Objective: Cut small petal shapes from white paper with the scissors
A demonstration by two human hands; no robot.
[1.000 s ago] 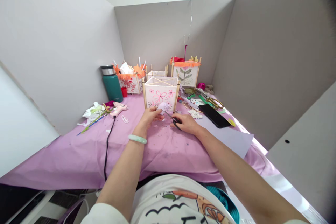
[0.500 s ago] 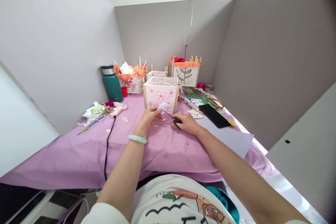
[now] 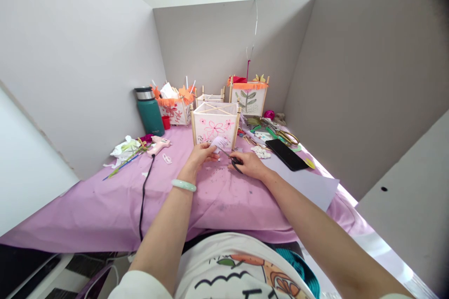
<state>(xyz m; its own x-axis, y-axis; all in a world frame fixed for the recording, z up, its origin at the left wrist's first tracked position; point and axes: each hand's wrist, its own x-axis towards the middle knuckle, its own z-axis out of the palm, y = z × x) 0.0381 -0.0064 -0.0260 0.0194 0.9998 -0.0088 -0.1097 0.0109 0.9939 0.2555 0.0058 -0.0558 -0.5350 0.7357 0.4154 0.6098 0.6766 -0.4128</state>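
Observation:
Between the fingers of my left hand (image 3: 203, 155) is a lilac paper strip (image 3: 220, 141) whose upper edge is cut into a fringe. My right hand (image 3: 248, 163) is closed round the black handles of a pair of scissors (image 3: 235, 160). Their blades point left and reach the strip beside my left fingertips; whether they are parted is too small to tell. Just behind both hands stands a white lantern (image 3: 214, 124) with wooden corner sticks and pink flowers drawn on its front. Small paper scraps lie on the cloth below my hands.
A pink glue gun (image 3: 159, 145) with a black cord lies left, near a green bottle (image 3: 150, 114). On the right are a black phone (image 3: 286, 154), lilac paper sheet (image 3: 308, 187) and gold-handled scissors (image 3: 288, 138). More decorated lanterns (image 3: 248, 100) stand behind. Grey panels enclose the purple-covered table.

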